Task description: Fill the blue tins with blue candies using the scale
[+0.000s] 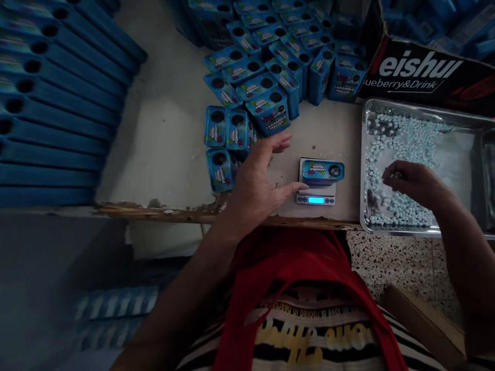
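Observation:
A small digital scale (316, 199) with a lit blue display sits near the table's front edge. On it lies a blue tin (317, 170) with a round opening showing pale candies. My left hand (261, 178) is open just left of the scale, thumb tip at its edge, holding nothing. At the right, a metal tray (364, 165) holds many small pale-blue candies (410, 136). My right hand (410, 180) is over them with fingers curled together; what they hold is hidden.
Many blue tins (266, 108) stand grouped behind my left hand. Long rows of blue tins (58, 129) fill the left side. A black printed box (413, 77) with more blue packs stands behind the tray. The table's worn wooden edge (185, 215) runs along the front.

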`<control>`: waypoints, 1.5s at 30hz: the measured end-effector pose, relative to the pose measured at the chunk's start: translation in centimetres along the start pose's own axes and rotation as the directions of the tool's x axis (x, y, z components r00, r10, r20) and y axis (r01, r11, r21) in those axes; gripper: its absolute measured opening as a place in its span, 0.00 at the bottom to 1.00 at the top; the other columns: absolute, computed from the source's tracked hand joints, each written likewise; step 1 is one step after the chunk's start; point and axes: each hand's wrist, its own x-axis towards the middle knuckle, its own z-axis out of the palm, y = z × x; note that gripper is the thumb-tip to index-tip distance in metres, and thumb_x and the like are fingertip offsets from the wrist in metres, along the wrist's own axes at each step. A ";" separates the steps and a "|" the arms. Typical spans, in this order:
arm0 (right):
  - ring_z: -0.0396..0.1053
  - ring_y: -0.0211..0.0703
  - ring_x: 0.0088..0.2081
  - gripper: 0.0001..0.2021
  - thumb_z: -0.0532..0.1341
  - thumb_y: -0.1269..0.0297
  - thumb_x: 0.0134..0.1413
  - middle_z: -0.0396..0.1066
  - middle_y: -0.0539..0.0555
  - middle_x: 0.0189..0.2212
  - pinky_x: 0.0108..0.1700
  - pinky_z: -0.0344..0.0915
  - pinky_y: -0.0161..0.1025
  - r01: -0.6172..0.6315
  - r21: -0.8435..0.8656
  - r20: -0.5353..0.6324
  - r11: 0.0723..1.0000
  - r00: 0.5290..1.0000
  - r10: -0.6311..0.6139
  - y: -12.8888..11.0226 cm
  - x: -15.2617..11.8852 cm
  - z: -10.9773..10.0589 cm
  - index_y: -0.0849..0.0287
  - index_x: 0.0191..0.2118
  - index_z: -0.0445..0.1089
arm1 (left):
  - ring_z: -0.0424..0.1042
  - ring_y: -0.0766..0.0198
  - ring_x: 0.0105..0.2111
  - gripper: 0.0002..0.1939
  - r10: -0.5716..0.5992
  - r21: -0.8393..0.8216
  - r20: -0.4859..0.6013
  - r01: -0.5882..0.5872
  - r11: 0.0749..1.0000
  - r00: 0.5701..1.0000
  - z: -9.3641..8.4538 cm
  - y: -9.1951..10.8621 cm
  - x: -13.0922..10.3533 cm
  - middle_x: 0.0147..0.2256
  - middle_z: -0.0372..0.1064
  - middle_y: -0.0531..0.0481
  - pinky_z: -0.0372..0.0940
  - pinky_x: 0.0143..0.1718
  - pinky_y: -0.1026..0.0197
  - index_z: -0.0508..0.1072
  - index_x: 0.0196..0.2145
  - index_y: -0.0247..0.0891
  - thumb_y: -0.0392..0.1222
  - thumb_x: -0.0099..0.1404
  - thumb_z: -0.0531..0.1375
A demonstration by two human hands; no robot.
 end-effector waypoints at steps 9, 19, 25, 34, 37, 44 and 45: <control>0.67 0.42 0.29 0.12 0.80 0.56 0.49 0.76 0.53 0.27 0.30 0.64 0.42 -0.020 0.451 -0.002 0.892 1.000 0.024 -2.3 0.4 -0.1 0.52 0.37 0.84 | 0.77 0.44 0.66 0.48 -0.037 0.003 0.056 0.037 0.999 0.998 1.3 1.1 1.5 0.66 0.74 0.42 0.73 0.71 0.44 0.70 0.67 0.46 0.38 0.54 0.85; 0.79 0.56 0.47 0.07 0.77 0.58 0.59 0.85 0.60 0.49 0.48 0.75 0.53 0.086 -0.001 -0.186 0.996 0.979 -0.084 -2.3 -0.9 0.3 0.50 0.42 0.86 | 0.84 0.52 0.52 0.29 -0.084 -0.159 0.116 0.102 0.982 0.990 5.0 -1.0 1.2 0.52 0.84 0.47 0.79 0.57 0.54 0.79 0.58 0.42 0.35 0.61 0.79; 0.81 0.53 0.51 0.17 0.71 0.42 0.69 0.84 0.57 0.49 0.56 0.80 0.52 0.067 0.767 -0.227 0.638 0.959 0.172 -3.4 -1.0 6.5 0.50 0.49 0.81 | 0.79 0.52 0.52 0.20 0.471 0.081 0.055 -0.474 0.877 0.881 7.5 2.7 5.4 0.53 0.83 0.48 0.73 0.65 0.44 0.82 0.59 0.48 0.30 0.76 0.63; 0.77 0.45 0.41 0.15 0.58 0.55 0.83 0.79 0.56 0.40 0.46 0.79 0.40 0.000 0.967 0.087 -0.255 0.940 0.331 -4.8 0.5 9.4 0.56 0.42 0.75 | 0.77 0.49 0.56 0.20 0.525 0.209 0.205 -0.561 0.801 0.826 11.5 3.7 8.1 0.55 0.82 0.47 0.67 0.68 0.40 0.83 0.58 0.53 0.31 0.78 0.61; 0.79 0.48 0.43 0.14 0.58 0.59 0.81 0.79 0.58 0.39 0.52 0.81 0.44 -0.041 0.954 0.141 -0.297 0.935 0.325 -4.5 0.5 9.1 0.57 0.41 0.76 | 0.78 0.50 0.52 0.17 0.389 0.075 0.117 -0.399 0.914 0.914 11.5 2.3 7.9 0.52 0.82 0.47 0.73 0.58 0.48 0.84 0.57 0.50 0.33 0.75 0.65; 0.83 0.45 0.50 0.10 0.61 0.76 0.69 0.83 0.63 0.46 0.60 0.80 0.39 -0.119 0.984 0.144 -0.130 0.967 0.210 -4.5 -0.3 8.4 0.64 0.47 0.80 | 0.82 0.54 0.48 0.27 -0.093 -0.453 0.062 0.111 0.884 0.994 9.9 0.2 6.5 0.48 0.83 0.48 0.78 0.56 0.53 0.83 0.52 0.44 0.54 0.59 0.83; 0.83 0.45 0.50 0.10 0.62 0.77 0.68 0.83 0.63 0.47 0.60 0.80 0.39 -0.110 0.990 0.126 -0.091 0.972 0.200 -4.5 -0.4 8.3 0.65 0.48 0.81 | 0.82 0.54 0.47 0.30 -0.160 -0.512 0.076 0.176 0.840 0.984 9.5 -0.2 5.9 0.47 0.82 0.49 0.79 0.55 0.53 0.82 0.51 0.43 0.53 0.56 0.84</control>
